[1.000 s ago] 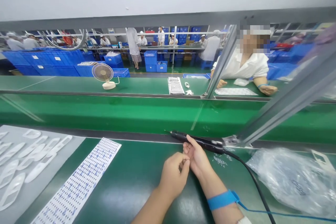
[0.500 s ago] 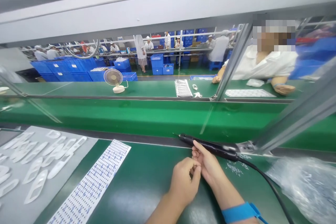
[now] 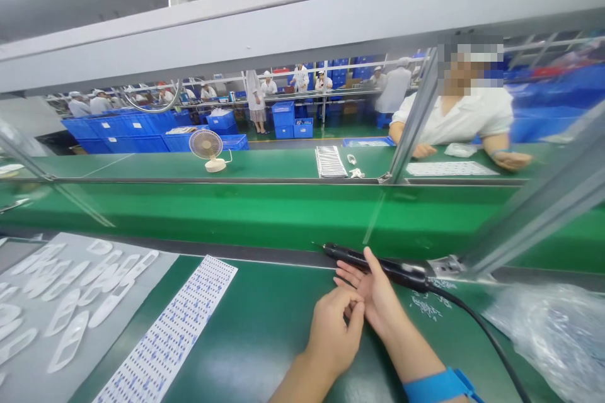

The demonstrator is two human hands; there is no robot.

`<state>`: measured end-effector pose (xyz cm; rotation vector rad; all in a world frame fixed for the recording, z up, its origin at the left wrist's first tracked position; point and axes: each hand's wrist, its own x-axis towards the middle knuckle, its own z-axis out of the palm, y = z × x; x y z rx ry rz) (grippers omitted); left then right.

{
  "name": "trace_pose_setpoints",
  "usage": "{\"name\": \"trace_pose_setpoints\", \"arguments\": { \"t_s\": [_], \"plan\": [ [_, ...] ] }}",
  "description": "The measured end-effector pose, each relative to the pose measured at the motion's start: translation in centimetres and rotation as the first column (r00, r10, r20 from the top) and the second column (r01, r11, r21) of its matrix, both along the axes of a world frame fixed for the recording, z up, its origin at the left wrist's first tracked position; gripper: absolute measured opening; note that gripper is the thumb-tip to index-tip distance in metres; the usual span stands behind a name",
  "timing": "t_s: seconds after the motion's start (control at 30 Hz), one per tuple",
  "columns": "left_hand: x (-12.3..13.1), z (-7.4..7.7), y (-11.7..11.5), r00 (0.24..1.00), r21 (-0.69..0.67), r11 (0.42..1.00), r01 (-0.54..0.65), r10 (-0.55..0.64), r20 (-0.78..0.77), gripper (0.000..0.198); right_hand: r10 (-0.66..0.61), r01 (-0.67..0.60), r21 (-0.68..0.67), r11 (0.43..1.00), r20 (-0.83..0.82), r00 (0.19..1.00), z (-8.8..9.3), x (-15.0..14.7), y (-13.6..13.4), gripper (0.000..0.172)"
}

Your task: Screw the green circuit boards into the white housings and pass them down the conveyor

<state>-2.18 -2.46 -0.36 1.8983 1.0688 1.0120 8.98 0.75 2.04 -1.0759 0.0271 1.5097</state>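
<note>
My right hand (image 3: 373,295), with a blue band (image 3: 437,385) at its wrist, is turned palm up, its fingers spread and thumb raised. Over its palm, my left hand (image 3: 333,327) has thumb and fingertips pinched together; anything between them is too small or hidden to make out. Just behind the right hand lies a black electric screwdriver (image 3: 401,272), its thin bit pointing left and its cable running right. Scattered tiny pale pieces (image 3: 428,305) rest on the green bench (image 3: 255,334) beside it. A sheet of blue-and-white printed labels (image 3: 172,327) lies to the left.
Several white plastic shells (image 3: 69,340) lie on a grey mat (image 3: 142,289) at far left. A clear plastic bag (image 3: 558,334) is at right. Metal posts (image 3: 416,116) rise beyond the bench. Across the green divider are a small fan (image 3: 207,146) and a co-worker (image 3: 467,116).
My right hand's fingers have uncurled and spread, and its thumb has lifted. The left hand keeps its pinch. Across the divider, the co-worker has leaned left and shifted one hand.
</note>
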Motion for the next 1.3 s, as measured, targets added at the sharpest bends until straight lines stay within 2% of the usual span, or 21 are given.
{"name": "trace_pose_setpoints", "arguments": {
  "t_s": [0.03,0.1,0.37,0.53,0.77,1.0,1.1,1.3],
  "plan": [
    [0.0,0.0,0.0,1.0,0.001,1.0,-0.001,0.001,0.001,0.015,0.014,-0.014,0.002,1.0,-0.007,1.0,0.1,0.0,0.0,0.047],
    [0.0,0.1,-0.1,1.0,0.005,1.0,0.001,-0.001,0.003,0.016,0.007,-0.007,0.022,1.0,-0.003,1.0,0.2,0.1,0.0,0.05],
    [-0.1,0.1,0.0,1.0,-0.007,1.0,0.026,-0.026,0.004,0.015,-0.004,0.004,0.018,1.0,0.03,1.0,0.1,0.1,0.2,0.031],
    [-0.1,0.1,0.1,0.999,-0.005,1.0,0.031,-0.031,-0.011,0.015,-0.015,0.015,0.021,1.0,0.032,0.999,0.4,0.0,0.1,0.027],
    [-0.1,0.3,0.0,0.999,0.007,0.999,0.033,-0.033,-0.007,0.015,-0.003,0.003,0.011,1.0,0.008,1.0,0.2,0.2,0.1,0.04],
    [-0.2,0.2,0.0,0.998,0.015,0.998,0.059,-0.059,0.007,0.015,0.021,-0.02,0.032,0.999,-0.014,1.0,-0.5,0.4,-0.1,0.045],
    [-0.3,0.1,0.1,0.999,0.0,0.999,0.048,-0.048,0.026,0.015,0.005,-0.005,0.045,0.999,0.005,1.0,-0.5,0.3,-0.2,0.045],
    [-0.3,-0.1,0.1,0.999,0.006,0.999,0.051,-0.051,0.006,0.016,0.064,-0.068,0.071,0.995,0.056,0.996,-0.4,0.0,-0.5,0.054]
  ]
}}
